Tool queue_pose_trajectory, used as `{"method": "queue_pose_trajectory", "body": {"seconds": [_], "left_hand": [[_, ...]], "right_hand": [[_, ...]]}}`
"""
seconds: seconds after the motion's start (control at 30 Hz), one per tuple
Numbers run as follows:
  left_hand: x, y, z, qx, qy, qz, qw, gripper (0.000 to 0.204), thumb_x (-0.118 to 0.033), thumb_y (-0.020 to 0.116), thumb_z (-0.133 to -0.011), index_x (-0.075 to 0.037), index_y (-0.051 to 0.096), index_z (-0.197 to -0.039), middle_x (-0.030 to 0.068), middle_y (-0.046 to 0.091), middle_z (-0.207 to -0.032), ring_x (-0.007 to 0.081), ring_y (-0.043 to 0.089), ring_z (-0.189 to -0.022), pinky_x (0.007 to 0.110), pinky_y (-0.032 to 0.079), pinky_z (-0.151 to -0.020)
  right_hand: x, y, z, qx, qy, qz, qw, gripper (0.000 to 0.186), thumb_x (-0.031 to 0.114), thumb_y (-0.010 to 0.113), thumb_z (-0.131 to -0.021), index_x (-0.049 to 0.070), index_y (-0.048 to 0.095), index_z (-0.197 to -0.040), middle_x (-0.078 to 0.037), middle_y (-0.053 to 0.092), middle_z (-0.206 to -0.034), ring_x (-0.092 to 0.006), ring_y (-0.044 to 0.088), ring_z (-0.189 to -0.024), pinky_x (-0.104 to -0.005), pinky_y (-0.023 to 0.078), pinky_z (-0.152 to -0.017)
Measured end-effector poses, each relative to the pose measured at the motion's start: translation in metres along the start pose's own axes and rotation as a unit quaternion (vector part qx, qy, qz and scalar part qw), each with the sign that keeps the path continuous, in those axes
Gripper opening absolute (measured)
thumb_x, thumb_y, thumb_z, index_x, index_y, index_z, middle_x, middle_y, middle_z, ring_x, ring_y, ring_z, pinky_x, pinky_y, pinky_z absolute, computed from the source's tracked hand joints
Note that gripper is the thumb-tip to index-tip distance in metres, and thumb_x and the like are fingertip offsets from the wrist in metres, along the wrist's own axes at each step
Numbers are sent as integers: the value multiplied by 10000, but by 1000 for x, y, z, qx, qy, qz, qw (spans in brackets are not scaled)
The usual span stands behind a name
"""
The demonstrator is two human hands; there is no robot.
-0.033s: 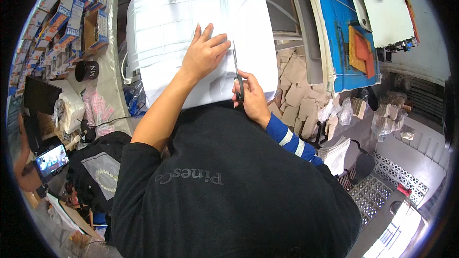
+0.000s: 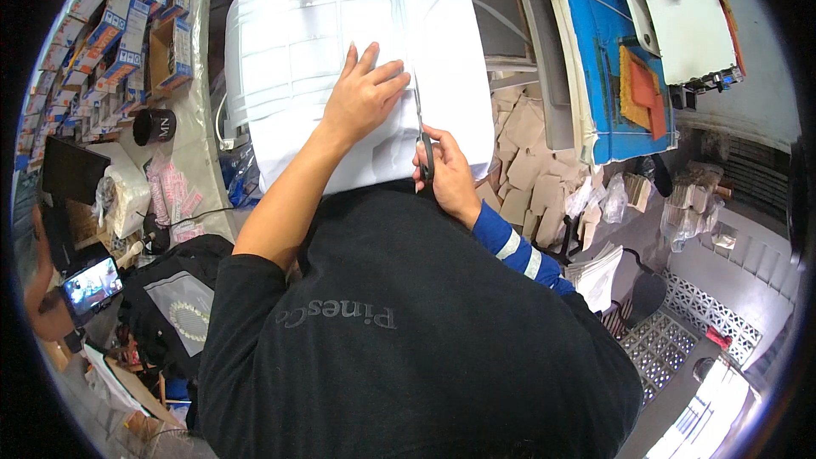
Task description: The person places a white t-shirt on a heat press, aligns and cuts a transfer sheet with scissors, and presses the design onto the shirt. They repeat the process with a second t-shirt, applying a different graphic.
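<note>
A white sheet (image 2: 446,42) with pale grey line drawings covers the surface before me. My left hand (image 2: 365,93) lies flat on it, fingers spread, pressing near the drawing's right edge. In my right hand (image 2: 446,166), by the sheet's near right part, is a pair of black-handled scissors (image 2: 427,157). Its thin blades point away from me, along a line just right of my left fingertips. How far the blades are apart cannot be made out.
Blue-and-white boxes (image 2: 119,42) are stacked at the far left, with a black mug (image 2: 155,126) near them. A lit phone (image 2: 92,285) is at the left, beside another person's arm (image 2: 42,289). Cardboard pieces (image 2: 531,149) lie at the right, below a blue-topped table (image 2: 586,25).
</note>
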State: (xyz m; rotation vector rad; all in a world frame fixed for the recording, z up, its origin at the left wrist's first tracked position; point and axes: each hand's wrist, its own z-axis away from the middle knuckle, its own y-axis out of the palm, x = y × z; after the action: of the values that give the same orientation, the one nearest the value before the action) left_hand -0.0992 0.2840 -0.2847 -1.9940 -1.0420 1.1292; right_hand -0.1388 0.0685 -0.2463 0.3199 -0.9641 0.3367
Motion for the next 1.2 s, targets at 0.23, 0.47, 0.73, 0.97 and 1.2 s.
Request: {"method": "queue_pose_trajectory", "body": {"seconds": [0.23, 0.47, 0.73, 0.97, 1.2], "left_hand": [[4, 5, -5, -13, 3, -6, 1000, 203, -185, 726, -880, -144, 761, -1076, 24, 694, -1233, 408, 527, -1313, 635, 331, -1145], [1, 0, -9, 1, -6, -13, 1000, 220, -146, 750, -857, -155, 775, -1076, 36, 709, -1234, 395, 530, -1340, 606, 320, -1174], [3, 5, -8, -18, 9, -18, 1000, 196, -168, 720, -873, -135, 761, -1062, 28, 690, -1230, 417, 553, -1289, 632, 351, -1133], [-3, -2, -8, -19, 12, -10, 1000, 207, -146, 704, -866, -123, 762, -1063, 33, 728, -1173, 411, 601, -1233, 621, 367, -1130], [-13, -13, -9, -32, 12, 16, 999, 210, -129, 695, -854, -108, 760, -1053, 43, 741, -1144, 391, 639, -1187, 597, 394, -1121]], "right_hand": [[5, -2, -4, 0, 18, -12, 1000, 484, 199, 613, -1029, 61, 428, -1455, -36, 558, -862, -96, 562, -661, -234, 482, -496], [9, -2, -5, -10, 23, -15, 1000, 488, 198, 629, -1020, 67, 430, -1445, -25, 555, -848, -82, 551, -648, -216, 461, -483], [11, 0, -2, 0, 20, 25, 999, 445, 201, 601, -1039, 61, 449, -1433, -44, 561, -868, -87, 572, -661, -230, 481, -486], [18, 3, -11, -21, 21, 15, 999, 434, 210, 609, -1034, 56, 466, -1414, -30, 561, -856, -87, 568, -648, -222, 457, -469], [26, 0, -32, -16, 12, -37, 999, 420, 248, 621, -1028, 80, 491, -1389, -22, 557, -828, -91, 564, -627, -223, 448, -473]]}}
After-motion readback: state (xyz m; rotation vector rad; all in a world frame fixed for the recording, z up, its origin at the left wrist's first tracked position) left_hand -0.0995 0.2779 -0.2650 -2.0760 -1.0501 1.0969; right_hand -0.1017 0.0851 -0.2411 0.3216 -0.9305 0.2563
